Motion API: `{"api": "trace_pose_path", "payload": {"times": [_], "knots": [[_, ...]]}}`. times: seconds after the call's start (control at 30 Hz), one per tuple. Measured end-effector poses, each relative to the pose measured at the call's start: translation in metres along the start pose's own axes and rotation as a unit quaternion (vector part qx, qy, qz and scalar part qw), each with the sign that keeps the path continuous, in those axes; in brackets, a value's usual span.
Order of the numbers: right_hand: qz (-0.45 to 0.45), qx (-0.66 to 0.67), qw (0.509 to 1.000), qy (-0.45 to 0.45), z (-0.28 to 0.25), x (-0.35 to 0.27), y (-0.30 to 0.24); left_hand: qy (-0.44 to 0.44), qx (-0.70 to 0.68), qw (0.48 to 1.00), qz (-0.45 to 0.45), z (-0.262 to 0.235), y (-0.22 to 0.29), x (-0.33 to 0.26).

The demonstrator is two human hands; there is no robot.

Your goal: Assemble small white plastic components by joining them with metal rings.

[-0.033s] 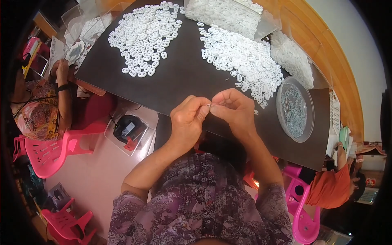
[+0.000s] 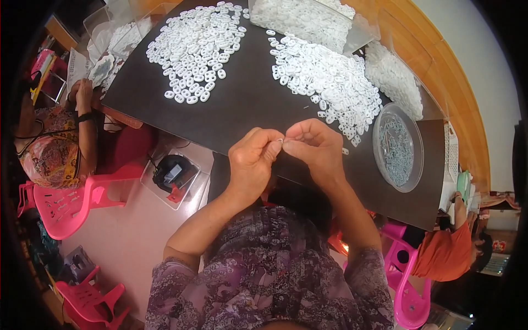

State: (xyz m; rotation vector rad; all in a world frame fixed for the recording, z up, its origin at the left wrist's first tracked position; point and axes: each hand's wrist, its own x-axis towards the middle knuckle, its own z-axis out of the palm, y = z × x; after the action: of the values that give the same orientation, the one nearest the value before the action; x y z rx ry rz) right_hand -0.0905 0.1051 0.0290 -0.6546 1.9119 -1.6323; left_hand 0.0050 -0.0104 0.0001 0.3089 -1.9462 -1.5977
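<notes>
Both hands meet over the table's near edge, fingertips nearly touching. My left hand (image 2: 254, 159) pinches a small white plastic piece (image 2: 281, 140), of which only a sliver shows between thumb and finger. Against it, my right hand (image 2: 316, 146) is closed in a pinch; whatever its fingertips hold is hidden. Beyond my right hand spreads a pile of small white plastic pieces (image 2: 330, 77). A larger pile of white oval two-holed pieces (image 2: 192, 47) lies at the far left. To the right stands a clear round tub (image 2: 416, 165) of small silvery metal parts (image 2: 396, 146), perhaps screws.
Clear bins of white pieces (image 2: 300, 22) line the dark table's (image 2: 236, 99) far side. One loose metal bit (image 2: 306, 106) lies mid-table. A person (image 2: 52, 148) sits at left by a pink chair (image 2: 66, 209); another in orange (image 2: 445, 250) is at right.
</notes>
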Motion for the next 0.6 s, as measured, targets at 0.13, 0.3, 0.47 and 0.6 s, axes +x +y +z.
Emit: {"api": "trace_pose_path", "payload": {"times": [0.13,0.3,0.47,0.6], "knots": [[-0.010,0.041,0.999,0.020,0.006,-0.001,-0.005,0.012,-0.200,0.967,-0.155,-0.002,-0.002,0.001],[-0.031,0.061,0.998,0.017,0.008,-0.004,0.006,0.019,-0.211,0.964,-0.159,-0.002,-0.004,0.000],[-0.043,0.004,0.999,0.029,0.009,-0.005,0.009,0.019,-0.159,0.978,-0.131,0.001,-0.001,-0.001],[-0.093,-0.017,0.995,0.032,0.010,-0.005,0.020,0.018,-0.055,0.997,-0.048,0.001,-0.001,-0.002]]}}
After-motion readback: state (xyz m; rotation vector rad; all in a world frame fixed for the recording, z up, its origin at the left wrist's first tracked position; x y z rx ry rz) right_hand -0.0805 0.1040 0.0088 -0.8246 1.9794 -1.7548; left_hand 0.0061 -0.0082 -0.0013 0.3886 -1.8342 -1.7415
